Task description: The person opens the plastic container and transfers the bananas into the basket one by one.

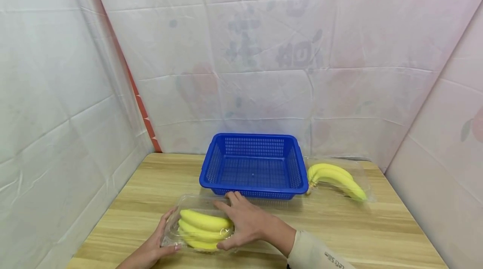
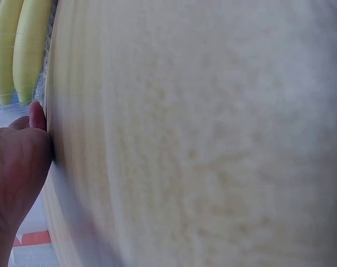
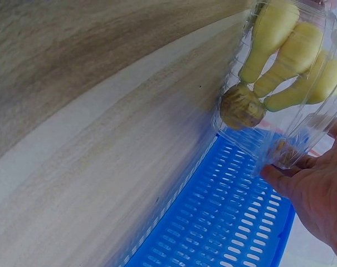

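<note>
A clear plastic clamshell box (image 1: pixel 196 202) with a bunch of yellow bananas (image 1: pixel 200 232) inside sits at the near middle of the table. My left hand (image 1: pixel 152 246) grips its left end, thumb at the front and fingers behind. Over the right end reaches my right hand (image 1: pixel 249 220), holding the box between thumb and fingers. In the right wrist view the bananas' brown stem end (image 3: pixel 242 107) lies toward the right hand (image 3: pixel 318 186). The left wrist view shows the banana tips (image 2: pixel 26 83) beside the left hand (image 2: pixel 18 167).
Behind the box stands a blue plastic basket (image 1: pixel 253 191) with slotted walls. To its right lies another bunch of bananas (image 1: pixel 336 175) in clear plastic. The wooden table (image 1: pixel 143 193) is enclosed by white sheet walls (image 1: pixel 264 97) at the back and sides.
</note>
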### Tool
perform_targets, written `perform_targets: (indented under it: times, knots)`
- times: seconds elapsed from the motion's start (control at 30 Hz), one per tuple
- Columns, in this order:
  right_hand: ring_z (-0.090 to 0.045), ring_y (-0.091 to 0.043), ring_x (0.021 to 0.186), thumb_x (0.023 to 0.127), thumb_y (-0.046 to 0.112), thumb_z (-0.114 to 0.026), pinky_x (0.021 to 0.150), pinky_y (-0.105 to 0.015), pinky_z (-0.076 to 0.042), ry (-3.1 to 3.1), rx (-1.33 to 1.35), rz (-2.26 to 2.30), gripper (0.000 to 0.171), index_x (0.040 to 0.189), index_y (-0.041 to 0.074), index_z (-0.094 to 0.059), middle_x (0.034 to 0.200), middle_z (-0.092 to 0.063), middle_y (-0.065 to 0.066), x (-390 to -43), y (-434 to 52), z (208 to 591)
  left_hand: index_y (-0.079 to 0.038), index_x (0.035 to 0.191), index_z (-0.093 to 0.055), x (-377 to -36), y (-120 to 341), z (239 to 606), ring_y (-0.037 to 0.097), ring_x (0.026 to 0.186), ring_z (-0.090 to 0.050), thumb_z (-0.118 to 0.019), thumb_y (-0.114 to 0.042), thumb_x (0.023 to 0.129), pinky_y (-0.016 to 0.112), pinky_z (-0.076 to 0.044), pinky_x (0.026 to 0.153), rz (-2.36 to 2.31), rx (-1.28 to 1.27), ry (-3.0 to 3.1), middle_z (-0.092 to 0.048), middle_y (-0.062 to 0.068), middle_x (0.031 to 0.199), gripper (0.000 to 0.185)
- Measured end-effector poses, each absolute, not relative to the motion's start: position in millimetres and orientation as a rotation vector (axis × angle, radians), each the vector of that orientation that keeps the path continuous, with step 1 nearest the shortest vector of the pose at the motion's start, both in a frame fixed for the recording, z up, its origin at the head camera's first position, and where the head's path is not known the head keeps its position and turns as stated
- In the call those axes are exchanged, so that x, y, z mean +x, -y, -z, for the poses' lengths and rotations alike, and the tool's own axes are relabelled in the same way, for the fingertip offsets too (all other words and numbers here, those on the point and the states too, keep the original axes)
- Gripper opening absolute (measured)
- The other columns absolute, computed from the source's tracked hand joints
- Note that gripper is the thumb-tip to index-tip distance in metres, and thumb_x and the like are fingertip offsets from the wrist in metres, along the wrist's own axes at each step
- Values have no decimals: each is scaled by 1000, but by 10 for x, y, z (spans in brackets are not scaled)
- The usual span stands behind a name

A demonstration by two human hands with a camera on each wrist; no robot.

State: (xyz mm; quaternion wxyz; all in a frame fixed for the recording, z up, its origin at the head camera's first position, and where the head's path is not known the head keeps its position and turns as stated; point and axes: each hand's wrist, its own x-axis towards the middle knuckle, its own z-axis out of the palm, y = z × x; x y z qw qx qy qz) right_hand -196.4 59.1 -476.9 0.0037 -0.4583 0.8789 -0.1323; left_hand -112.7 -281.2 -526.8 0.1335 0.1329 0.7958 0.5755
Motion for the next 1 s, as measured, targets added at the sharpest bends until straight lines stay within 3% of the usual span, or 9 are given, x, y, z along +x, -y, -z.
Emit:
perform_targets:
  times: [0.1,0.27,0.33,0.43,0.53,0.63,0.77,0.87,1.0]
  knots:
    - [-48,-17,120,80,87,-63,96,-29,-52,-2756,-1436,409,107,166,28,-38,144,-51,-10,-1964,-589,4773,-16,171,-1,-1134,2804,5275,-17,146,-28,-73,-12,96,11,-33,111,-1633,337,-2345,2,32,177,104]
    - [-48,-18,123,80,87,-62,98,-31,-53,-2758,-1429,409,106,166,28,-38,147,-51,-11,-1964,-589,4775,-18,171,-1,-1132,2774,5273,49,160,-15,-75,-14,95,14,-38,109,-1596,276,-2389,-4,33,176,106]
    - [-48,-19,124,81,86,-63,99,-32,-53,-2756,-1423,418,106,166,28,-38,148,-50,-12,-1963,-590,4769,-17,171,0,-1131,2767,5272,56,158,-13,-75,-14,95,22,-40,113,-1588,270,-2395,-5,34,176,106]
    - [-48,-18,124,81,84,-64,99,-32,-52,-2748,-1409,445,105,166,28,-38,149,-50,-12,-1961,-594,4758,-17,171,1,-1128,2763,5264,58,158,-9,-75,-14,96,51,-37,125,-1576,269,-2402,-1,33,177,106]
    - [-47,-17,124,81,83,-65,99,-31,-53,-2731,-1391,476,103,166,29,-39,149,-49,-11,-1963,-594,4748,-19,171,1,-1125,2758,5246,56,159,-6,-74,-16,98,69,-28,124,-1552,261,-2415,2,29,178,105]
    - [-46,-16,123,82,83,-65,98,-30,-52,-2712,-1372,499,103,166,30,-38,150,-48,-10,-1971,-595,4744,-19,171,0,-1122,2762,5236,48,161,-9,-73,-16,99,47,-34,126,-1541,264,-2414,2,26,179,102]
    - [-45,-15,123,82,83,-64,97,-30,-52,-2697,-1355,507,103,167,32,-36,150,-48,-9,-1985,-601,4743,-21,172,-1,-1124,2777,5236,2,157,-24,-71,-16,100,16,-34,113,-1569,260,-2383,1,25,180,101]
    - [-45,-15,124,83,84,-62,98,-31,-52,-2690,-1349,508,103,167,33,-34,151,-47,-9,-1997,-602,4744,-22,172,1,-1137,2787,5241,-26,138,-23,-71,-15,101,11,-32,111,-1607,256,-2334,3,25,180,101]
    - [-45,-16,125,84,85,-61,98,-33,-52,-2669,-1340,523,103,168,34,-32,152,-46,-9,-2007,-601,4746,-23,172,4,-1145,2795,5239,-32,132,-24,-71,-16,101,9,-32,109,-1605,250,-2305,5,26,179,103]
